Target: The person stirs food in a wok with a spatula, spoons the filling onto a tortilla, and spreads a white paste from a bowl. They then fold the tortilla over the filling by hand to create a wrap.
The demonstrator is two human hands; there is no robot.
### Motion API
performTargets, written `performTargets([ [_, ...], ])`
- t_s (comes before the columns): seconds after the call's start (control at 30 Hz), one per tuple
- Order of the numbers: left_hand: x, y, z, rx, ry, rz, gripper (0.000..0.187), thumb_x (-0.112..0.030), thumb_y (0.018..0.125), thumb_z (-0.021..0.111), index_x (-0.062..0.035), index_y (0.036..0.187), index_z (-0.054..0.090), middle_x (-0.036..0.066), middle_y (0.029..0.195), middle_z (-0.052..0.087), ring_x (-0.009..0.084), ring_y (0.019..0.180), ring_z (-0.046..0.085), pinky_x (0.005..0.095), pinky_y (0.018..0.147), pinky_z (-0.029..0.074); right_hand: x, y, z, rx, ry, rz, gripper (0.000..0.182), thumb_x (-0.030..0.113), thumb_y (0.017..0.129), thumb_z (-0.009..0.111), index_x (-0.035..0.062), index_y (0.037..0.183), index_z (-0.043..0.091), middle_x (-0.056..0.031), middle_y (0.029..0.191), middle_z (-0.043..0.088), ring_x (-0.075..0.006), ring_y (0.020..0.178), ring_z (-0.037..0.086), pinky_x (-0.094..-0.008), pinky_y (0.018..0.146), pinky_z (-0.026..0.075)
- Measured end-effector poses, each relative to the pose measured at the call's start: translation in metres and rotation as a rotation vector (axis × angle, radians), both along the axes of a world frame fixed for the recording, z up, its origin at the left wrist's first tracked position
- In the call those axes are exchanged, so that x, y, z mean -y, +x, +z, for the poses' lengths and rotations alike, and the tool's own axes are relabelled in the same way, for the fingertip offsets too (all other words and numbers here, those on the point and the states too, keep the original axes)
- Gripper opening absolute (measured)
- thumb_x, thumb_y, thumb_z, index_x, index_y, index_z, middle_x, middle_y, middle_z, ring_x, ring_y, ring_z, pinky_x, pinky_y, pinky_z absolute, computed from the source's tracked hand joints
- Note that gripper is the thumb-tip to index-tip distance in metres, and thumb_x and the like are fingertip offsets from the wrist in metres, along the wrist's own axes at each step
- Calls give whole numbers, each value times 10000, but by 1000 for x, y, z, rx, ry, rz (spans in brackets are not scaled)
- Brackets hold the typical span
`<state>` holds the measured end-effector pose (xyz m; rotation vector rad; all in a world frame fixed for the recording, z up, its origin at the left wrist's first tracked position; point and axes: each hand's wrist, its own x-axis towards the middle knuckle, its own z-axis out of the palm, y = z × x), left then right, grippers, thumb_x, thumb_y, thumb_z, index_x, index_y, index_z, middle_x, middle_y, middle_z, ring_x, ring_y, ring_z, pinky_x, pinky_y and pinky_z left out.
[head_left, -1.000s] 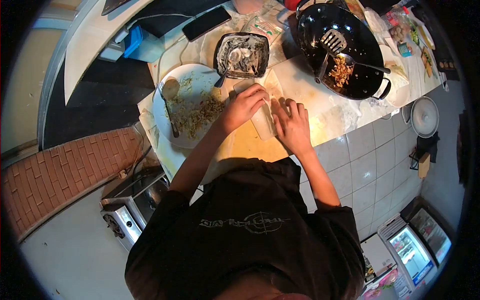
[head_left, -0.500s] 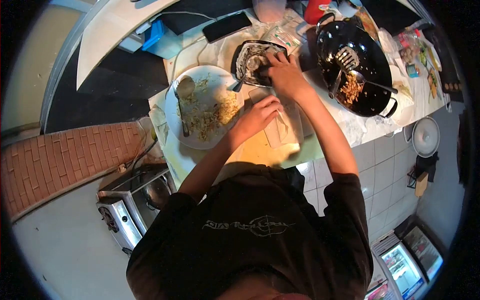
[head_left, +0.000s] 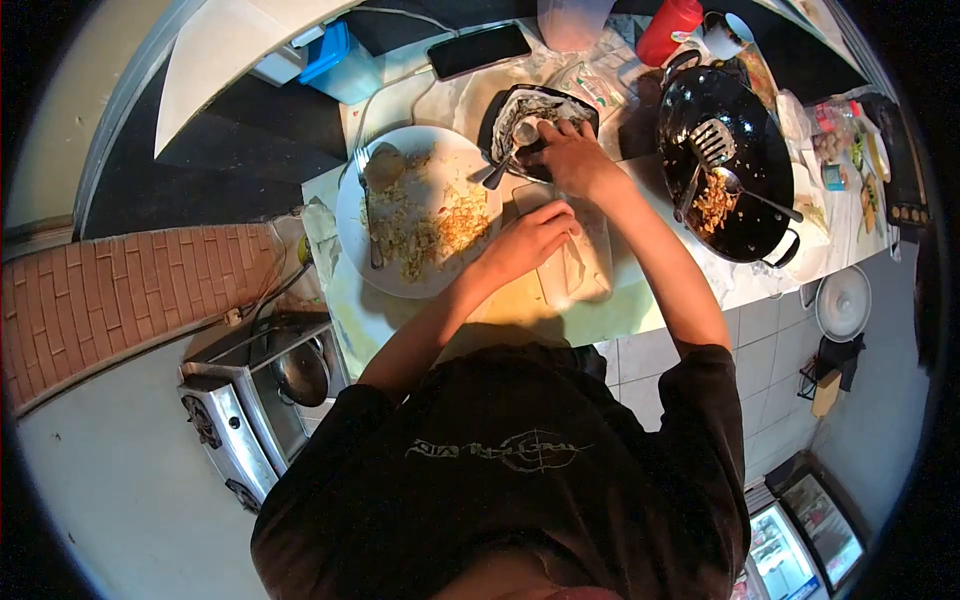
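Observation:
My left hand (head_left: pixel 540 240) has its fingers curled over the far part of a pale, thin folded wrapper (head_left: pixel 572 275), which lies on a flat board (head_left: pixel 592 240) near the table's front. My right hand (head_left: pixel 575 160) reaches over a dark bowl (head_left: pixel 497 110) smeared with whitish paste. Its fingers are apart and bent down into the bowl; their tips are partly hidden. A spoon handle (head_left: pixel 496 176) sticks out over the bowl's near left rim. To the left, a white plate (head_left: pixel 400 285) bears chopped filling (head_left: pixel 430 230), a fork (head_left: pixel 367 190) and a round, pale brown thing (head_left: pixel 385 167).
A black wok (head_left: pixel 770 170) at right holds a slotted turner (head_left: pixel 712 145), a spoon (head_left: pixel 765 197) and browned bits (head_left: pixel 715 208). Behind stand a phone (head_left: pixel 480 52), a blue-lidded container (head_left: pixel 340 68), a red bottle (head_left: pixel 672 30) and a plastic packet (head_left: pixel 590 85).
The camera view has shifted slightly, moving the table items a little right and down. My right fingers have drawn closer together at the bowl; my left hand stays at the wrapper.

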<state>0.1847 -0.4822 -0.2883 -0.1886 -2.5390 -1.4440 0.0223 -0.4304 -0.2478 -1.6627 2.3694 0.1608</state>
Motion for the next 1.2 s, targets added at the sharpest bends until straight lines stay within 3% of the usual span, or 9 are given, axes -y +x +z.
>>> performTargets([
  [0.4,-1,-2,2,-37,-8,14,106,-70,889,618,-17,981,619,89,1003,567,292,919,614,373,799,498,-23,-10,21,34,27,-28,275,130,830,545,153,1013,748,-83,1463,428,-296,1309,393,-525,1089,252],
  [0.7,-1,-2,0,-20,-20,12,108,-60,884,619,-16,983,618,89,1006,571,287,930,613,367,802,498,-15,-6,23,-38,67,-9,258,143,815,545,90,968,746,-84,1440,454,-284,1287,410,-474,1041,284],
  [0.8,-1,-2,0,-31,-15,19,106,-55,882,618,-17,980,619,90,1003,573,288,933,612,367,806,497,-15,-10,26,71,62,-13,262,134,802,558,86,982,743,-90,1452,442,-295,1295,398,-526,1032,292],
  [0.9,0,-1,-1,-49,-18,24,100,-48,878,620,-17,974,616,92,998,571,290,928,612,368,802,496,-20,-15,30,114,15,-32,301,45,751,553,103,979,739,-118,1423,447,-324,1307,410,-523,1028,362],
  [0.97,1,-1,-2,-43,-4,22,98,-46,876,623,-16,970,614,94,997,569,290,925,611,370,800,495,-29,-27,28,434,-213,-55,301,-8,759,525,60,978,720,-134,1244,536,-315,1156,517,-412,961,426],
  [1.0,2,0,-3,-37,13,19,97,-44,874,625,-15,965,611,96,995,567,290,923,609,371,799,494,-34,-23,36,434,-212,-57,301,-8,759,525,60,978,720,-134,1244,536,-315,1156,517,-412,961,426],
  [1.07,5,1,-2,-36,15,20,100,-58,884,613,-14,975,610,101,999,561,302,915,608,384,794,491,-56,-4,63,592,-490,-204,279,-48,809,487,34,969,700,-112,1030,552,-262,962,556,-317,866,431],
  [1.2,6,5,6,-28,28,54,97,-64,897,595,-13,979,604,109,995,550,311,907,605,393,788,488,-106,38,72,825,-686,-390,316,-78,854,450,32,1016,698,-63,904,487,-176,854,500,-267,766,396],
])
